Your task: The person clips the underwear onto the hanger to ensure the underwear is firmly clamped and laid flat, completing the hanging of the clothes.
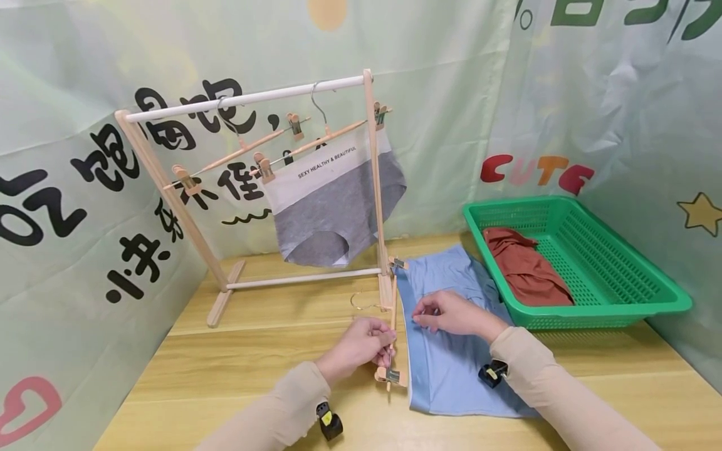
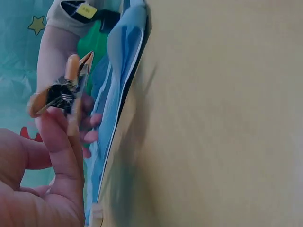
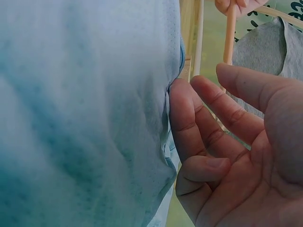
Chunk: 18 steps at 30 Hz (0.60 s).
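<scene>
My left hand [image 1: 361, 343] grips an orange clip hanger [image 1: 394, 297] by its bar, close to the near clip [image 1: 391, 376]. That clip stands beside my fingers in the left wrist view. Light blue boxer briefs [image 1: 451, 382] lie flat on the table to the right, their waistband [image 1: 418, 363] along the hanger. The hanger's far clip [image 1: 398, 263] is at the waistband's far corner; whether it bites the cloth I cannot tell. My right hand [image 1: 451, 313] is over the briefs near the waistband, its fingers loosely bent and pinching nothing. In the right wrist view its fingertips are beside the cloth edge.
A wooden rack [image 1: 375, 188] with a white rail stands behind. From it hang grey briefs [image 1: 327, 213] with a white band, clipped to one hanger, and a bare clip hanger [image 1: 242, 148]. At right, a green basket [image 1: 620, 310] holds a rust-brown garment [image 1: 524, 266].
</scene>
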Motion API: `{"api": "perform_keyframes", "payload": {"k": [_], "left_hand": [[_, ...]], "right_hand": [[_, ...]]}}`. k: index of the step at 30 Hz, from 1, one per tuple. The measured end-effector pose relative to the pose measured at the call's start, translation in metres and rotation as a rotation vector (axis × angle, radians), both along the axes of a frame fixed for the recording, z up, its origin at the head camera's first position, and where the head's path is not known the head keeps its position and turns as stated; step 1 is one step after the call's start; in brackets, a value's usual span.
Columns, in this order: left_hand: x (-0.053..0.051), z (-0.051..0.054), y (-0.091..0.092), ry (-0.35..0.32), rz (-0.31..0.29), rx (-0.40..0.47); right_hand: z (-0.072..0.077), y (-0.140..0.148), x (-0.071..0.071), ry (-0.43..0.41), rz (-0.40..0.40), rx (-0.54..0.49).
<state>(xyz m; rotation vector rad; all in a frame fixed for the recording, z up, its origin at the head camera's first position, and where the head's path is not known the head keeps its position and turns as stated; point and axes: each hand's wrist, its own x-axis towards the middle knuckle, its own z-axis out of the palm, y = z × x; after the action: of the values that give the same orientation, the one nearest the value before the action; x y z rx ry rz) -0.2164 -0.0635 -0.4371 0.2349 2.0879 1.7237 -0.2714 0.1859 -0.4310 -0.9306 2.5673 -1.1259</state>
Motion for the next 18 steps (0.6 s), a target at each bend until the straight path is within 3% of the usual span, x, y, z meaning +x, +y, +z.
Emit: {"api": "perform_keyframes", "payload": {"k": [6, 18], "left_hand": [[0.003, -0.008, 0.01, -0.076, 0.012, 0.05], [0.004, -0.011, 0.014, -0.109, 0.048, 0.041]], "right_hand": [[-0.001, 0.001, 0.0, -0.002, -0.005, 0.018], [-0.002, 0.003, 0.002, -0.011, -0.011, 0.025]]}}
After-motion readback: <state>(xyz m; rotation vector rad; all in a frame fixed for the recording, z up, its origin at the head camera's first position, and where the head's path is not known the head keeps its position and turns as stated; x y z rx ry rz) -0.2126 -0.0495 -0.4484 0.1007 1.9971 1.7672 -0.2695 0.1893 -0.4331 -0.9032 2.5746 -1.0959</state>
